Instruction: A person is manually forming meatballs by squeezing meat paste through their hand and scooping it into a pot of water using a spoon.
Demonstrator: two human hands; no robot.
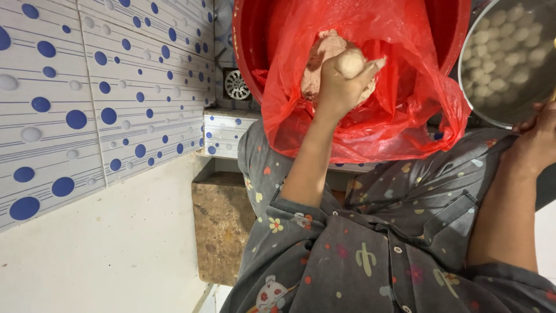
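My left hand (341,81) reaches into a red plastic bag (405,110) that lines a red tub (246,40). It is closed on pale pinkish dough, and a round dough ball (351,62) bulges out between thumb and forefinger. The main dough lump (321,52) lies in the bag just behind the hand. My right hand (538,136) is at the right edge and grips the rim of a round metal tray (472,87) that holds several small pale dough balls (504,46). Part of this hand is cut off by the frame.
A white wall with blue dots (98,98) fills the left side. A round metal floor drain (236,84) sits beside the tub. A brown stone block (223,223) is under my grey patterned clothing (370,249).
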